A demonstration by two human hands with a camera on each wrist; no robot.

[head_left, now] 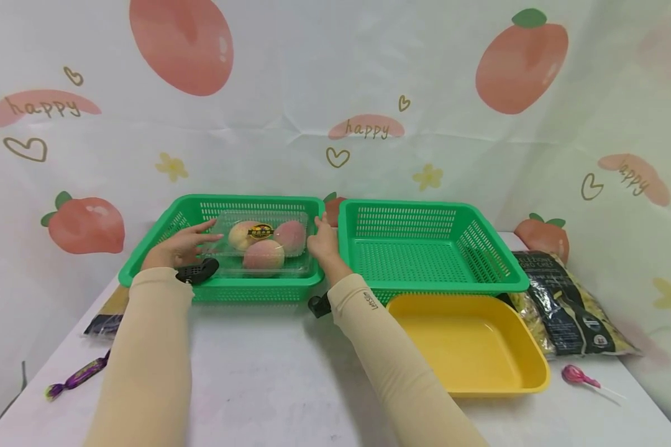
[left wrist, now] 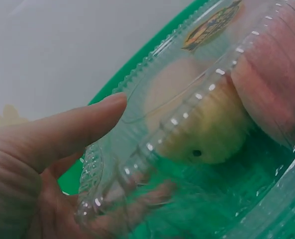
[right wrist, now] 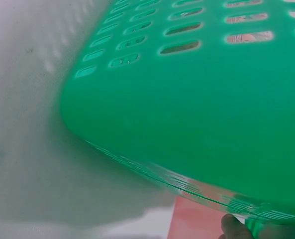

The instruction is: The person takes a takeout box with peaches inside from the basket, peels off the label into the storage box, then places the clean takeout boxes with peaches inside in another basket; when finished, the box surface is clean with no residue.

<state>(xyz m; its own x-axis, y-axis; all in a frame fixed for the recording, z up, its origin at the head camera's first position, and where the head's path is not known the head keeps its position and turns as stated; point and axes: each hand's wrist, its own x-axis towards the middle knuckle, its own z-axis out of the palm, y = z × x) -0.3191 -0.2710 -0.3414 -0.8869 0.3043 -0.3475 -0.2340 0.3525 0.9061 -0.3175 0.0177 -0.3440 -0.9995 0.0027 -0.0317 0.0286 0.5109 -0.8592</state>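
Observation:
A clear plastic box of peaches (head_left: 264, 256) lies in the left green basket (head_left: 257, 292), with a dark and gold label on its lid. My left hand (head_left: 180, 243) is at the box's left end, fingers and thumb extended. In the left wrist view the thumb (left wrist: 105, 112) reaches over the lid's edge, and the other fingers show blurred through the plastic. My right hand (head_left: 325, 245) holds the right rim of that same basket. The right wrist view is mostly the basket's outer wall (right wrist: 187, 114), with one fingertip at the rim.
Another green basket (head_left: 408, 287) stands to the right, a yellow tub (head_left: 475, 347) before it. Packaged food (head_left: 570, 310) lies at the far right, near a pink lollipop (head_left: 575, 374). On the left are a purple-wrapped candy (head_left: 84, 374) and a partly hidden bag (head_left: 109, 313).

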